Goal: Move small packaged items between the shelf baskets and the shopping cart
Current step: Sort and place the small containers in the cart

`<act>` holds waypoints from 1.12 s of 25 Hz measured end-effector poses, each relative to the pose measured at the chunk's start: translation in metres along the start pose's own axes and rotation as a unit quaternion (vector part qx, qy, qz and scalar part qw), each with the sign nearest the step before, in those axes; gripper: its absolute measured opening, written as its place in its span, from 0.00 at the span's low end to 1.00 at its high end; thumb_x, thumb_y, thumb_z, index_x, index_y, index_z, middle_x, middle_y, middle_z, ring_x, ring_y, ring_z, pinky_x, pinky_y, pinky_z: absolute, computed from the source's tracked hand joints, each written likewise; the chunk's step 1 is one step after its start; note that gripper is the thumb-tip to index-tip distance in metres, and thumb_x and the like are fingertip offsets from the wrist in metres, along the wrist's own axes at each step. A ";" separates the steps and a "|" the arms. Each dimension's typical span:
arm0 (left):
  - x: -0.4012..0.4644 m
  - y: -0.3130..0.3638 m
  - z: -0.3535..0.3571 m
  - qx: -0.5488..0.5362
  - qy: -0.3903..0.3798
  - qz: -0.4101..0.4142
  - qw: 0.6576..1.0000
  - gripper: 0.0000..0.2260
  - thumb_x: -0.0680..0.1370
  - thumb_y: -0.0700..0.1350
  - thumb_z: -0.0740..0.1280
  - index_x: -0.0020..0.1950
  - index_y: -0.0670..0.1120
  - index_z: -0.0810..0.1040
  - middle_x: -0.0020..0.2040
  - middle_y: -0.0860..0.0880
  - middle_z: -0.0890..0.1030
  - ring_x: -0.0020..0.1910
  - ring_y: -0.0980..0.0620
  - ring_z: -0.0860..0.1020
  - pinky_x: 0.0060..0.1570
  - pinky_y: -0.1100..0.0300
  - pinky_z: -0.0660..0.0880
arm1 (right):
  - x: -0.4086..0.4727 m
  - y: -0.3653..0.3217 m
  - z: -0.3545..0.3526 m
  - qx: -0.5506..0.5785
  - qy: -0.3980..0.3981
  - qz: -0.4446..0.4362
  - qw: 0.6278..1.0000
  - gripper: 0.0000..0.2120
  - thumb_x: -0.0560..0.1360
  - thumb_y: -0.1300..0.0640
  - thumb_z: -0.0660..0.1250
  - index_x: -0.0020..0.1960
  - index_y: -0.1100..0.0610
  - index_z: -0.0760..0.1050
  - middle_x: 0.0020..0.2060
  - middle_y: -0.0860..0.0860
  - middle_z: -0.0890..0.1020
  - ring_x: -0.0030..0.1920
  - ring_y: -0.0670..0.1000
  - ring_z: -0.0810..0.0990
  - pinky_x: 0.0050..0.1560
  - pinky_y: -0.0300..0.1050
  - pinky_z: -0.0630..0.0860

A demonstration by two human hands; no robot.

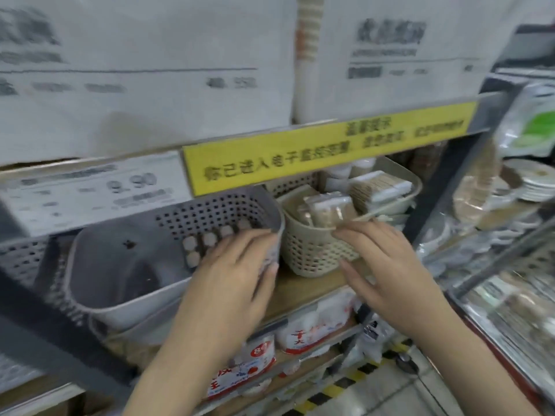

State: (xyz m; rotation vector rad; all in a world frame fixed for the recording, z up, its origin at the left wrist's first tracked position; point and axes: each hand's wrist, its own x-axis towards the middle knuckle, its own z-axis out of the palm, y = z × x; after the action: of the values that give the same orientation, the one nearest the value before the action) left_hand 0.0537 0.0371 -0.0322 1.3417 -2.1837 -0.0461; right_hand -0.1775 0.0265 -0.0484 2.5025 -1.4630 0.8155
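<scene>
Small packaged items (326, 210) sit upright in the beige basket (312, 250), which stands on the shelf board (303, 288) near its front edge, just beside the grey basket (144, 250) on its left. No shopping cart is in view.

Left hand (237, 274): fingers hooked over the right-hand rim of the grey basket, fingertips showing through the perforations, thumb on the outer wall. The grey basket is tilted forward and overhangs the front edge of the shelf board.

Right hand (387, 265): fingers fairly straight, laid against the front wall and rim of the beige basket; whether any packet is pinched cannot be told.

Risks, as judged: the tilted grey basket could slide off the front edge if the left grip slackens. A pull on the beige basket could tip the packets out towards the floor.

Obstructions: the yellow notice strip (327, 145) on the shelf above hangs low over both baskets and limits lifting room. A further basket of packets (387, 187) stands behind the beige one. Bagged goods (318, 325) fill the shelf below.
</scene>
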 end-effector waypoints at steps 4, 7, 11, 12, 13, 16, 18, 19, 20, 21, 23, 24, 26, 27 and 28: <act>0.010 0.063 0.069 -0.116 -0.085 0.092 0.985 0.15 0.80 0.50 0.56 0.63 0.49 0.74 0.60 0.56 0.75 0.59 0.58 0.71 0.58 0.66 0.67 | -0.104 0.048 -0.015 -0.027 -0.011 0.181 0.983 0.15 0.78 0.51 0.60 0.62 0.55 0.73 0.57 0.49 0.78 0.57 0.50 0.74 0.61 0.45 0.67; 0.018 0.116 0.137 -0.194 -0.182 0.080 0.961 0.15 0.81 0.52 0.56 0.67 0.53 0.70 0.62 0.59 0.72 0.61 0.60 0.70 0.58 0.65 0.68 | -0.182 0.082 -0.024 -0.023 -0.039 0.313 0.949 0.15 0.76 0.54 0.67 0.62 0.51 0.73 0.55 0.47 0.78 0.55 0.52 0.77 0.54 0.44 0.70; 0.025 0.174 0.222 -0.213 -0.301 0.060 0.928 0.15 0.80 0.53 0.59 0.67 0.57 0.68 0.62 0.59 0.74 0.61 0.59 0.72 0.58 0.58 0.72 | -0.264 0.120 -0.045 0.005 -0.098 0.471 0.877 0.16 0.78 0.50 0.63 0.66 0.48 0.69 0.59 0.42 0.73 0.61 0.46 0.72 0.55 0.35 0.64; 0.028 0.189 0.243 -0.211 -0.330 0.061 0.918 0.14 0.80 0.53 0.59 0.65 0.57 0.70 0.60 0.59 0.75 0.59 0.58 0.74 0.57 0.58 0.72 | -0.284 0.131 -0.050 0.015 -0.104 0.501 0.859 0.16 0.79 0.50 0.62 0.66 0.47 0.68 0.60 0.42 0.73 0.61 0.45 0.72 0.53 0.32 0.63; 0.031 0.202 0.263 -0.209 -0.355 0.063 0.909 0.14 0.80 0.53 0.60 0.65 0.56 0.71 0.59 0.58 0.76 0.59 0.57 0.74 0.57 0.59 0.72 | -0.302 0.140 -0.054 0.026 -0.110 0.528 0.842 0.16 0.79 0.50 0.62 0.66 0.48 0.68 0.60 0.42 0.73 0.60 0.44 0.72 0.51 0.30 0.62; 0.036 0.236 0.311 -0.207 -0.414 0.058 0.885 0.14 0.80 0.50 0.61 0.65 0.51 0.73 0.60 0.56 0.76 0.60 0.56 0.74 0.59 0.60 0.71 | -0.346 0.158 -0.062 0.067 -0.099 0.593 0.796 0.13 0.78 0.52 0.64 0.62 0.49 0.72 0.55 0.43 0.76 0.58 0.44 0.75 0.50 0.30 0.63; 0.041 0.251 0.338 -0.207 -0.445 0.035 0.871 0.14 0.80 0.49 0.62 0.64 0.50 0.74 0.59 0.56 0.76 0.59 0.56 0.75 0.59 0.62 0.71 | -0.369 0.171 -0.067 0.081 -0.087 0.613 0.781 0.11 0.77 0.53 0.65 0.59 0.49 0.73 0.52 0.41 0.75 0.58 0.44 0.76 0.52 0.30 0.64; 0.046 0.254 0.349 -0.204 -0.456 0.020 0.866 0.13 0.79 0.48 0.63 0.63 0.50 0.75 0.58 0.55 0.77 0.57 0.56 0.75 0.59 0.61 0.71 | -0.377 0.177 -0.067 0.088 -0.087 0.620 0.775 0.11 0.77 0.53 0.65 0.59 0.49 0.73 0.52 0.40 0.75 0.58 0.44 0.75 0.54 0.31 0.65; 0.052 0.258 0.360 -0.203 -0.464 0.004 0.862 0.12 0.79 0.48 0.64 0.62 0.51 0.75 0.57 0.54 0.78 0.56 0.56 0.76 0.59 0.59 0.72 | -0.383 0.184 -0.067 0.096 -0.089 0.628 0.767 0.12 0.77 0.53 0.64 0.61 0.48 0.73 0.54 0.40 0.75 0.59 0.43 0.75 0.57 0.32 0.65; 0.059 0.261 0.370 -0.200 -0.470 -0.007 0.859 0.11 0.79 0.48 0.64 0.61 0.51 0.76 0.57 0.53 0.79 0.55 0.56 0.77 0.58 0.56 0.73 | -0.388 0.191 -0.067 0.106 -0.092 0.639 0.756 0.14 0.77 0.52 0.64 0.62 0.48 0.72 0.56 0.41 0.75 0.60 0.43 0.74 0.59 0.33 0.66; 0.076 0.270 0.390 -0.202 -0.478 -0.017 0.855 0.11 0.78 0.47 0.65 0.61 0.51 0.76 0.56 0.53 0.80 0.54 0.56 0.77 0.57 0.56 0.74 | -0.395 0.209 -0.065 0.121 -0.091 0.661 0.735 0.15 0.77 0.51 0.63 0.64 0.48 0.71 0.59 0.42 0.75 0.61 0.42 0.73 0.60 0.33 0.65; 0.084 0.275 0.401 -0.200 -0.474 -0.013 0.857 0.11 0.78 0.47 0.65 0.60 0.51 0.76 0.55 0.53 0.80 0.52 0.56 0.77 0.54 0.58 0.74 | -0.395 0.219 -0.064 0.126 -0.091 0.666 0.730 0.16 0.78 0.50 0.63 0.65 0.49 0.71 0.60 0.42 0.75 0.61 0.42 0.72 0.60 0.33 0.65; 0.104 0.289 0.423 -0.192 -0.471 0.000 0.861 0.10 0.78 0.46 0.65 0.60 0.51 0.77 0.53 0.54 0.80 0.50 0.57 0.77 0.48 0.62 0.72 | -0.391 0.246 -0.062 0.134 -0.091 0.675 0.720 0.16 0.78 0.50 0.62 0.65 0.49 0.71 0.61 0.43 0.75 0.62 0.42 0.72 0.59 0.33 0.65; 0.116 0.296 0.437 -0.186 -0.479 0.006 0.858 0.10 0.78 0.46 0.65 0.59 0.51 0.77 0.52 0.54 0.80 0.50 0.57 0.77 0.48 0.62 0.72 | -0.388 0.263 -0.061 0.140 -0.089 0.679 0.716 0.16 0.78 0.50 0.62 0.65 0.49 0.71 0.61 0.44 0.75 0.62 0.43 0.72 0.58 0.32 0.65; 0.126 0.304 0.452 -0.184 -0.491 0.008 0.852 0.09 0.78 0.46 0.65 0.58 0.52 0.76 0.52 0.54 0.80 0.50 0.56 0.78 0.49 0.61 0.73 | -0.385 0.279 -0.060 0.146 -0.089 0.681 0.712 0.16 0.78 0.51 0.62 0.65 0.49 0.71 0.60 0.44 0.75 0.62 0.43 0.72 0.55 0.30 0.65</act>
State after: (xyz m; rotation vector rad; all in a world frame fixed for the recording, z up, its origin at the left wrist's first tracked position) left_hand -0.4529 -0.0333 -0.2578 1.1795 -2.7425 -1.3406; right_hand -0.5832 0.1993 -0.2374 1.1568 -3.4532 0.9200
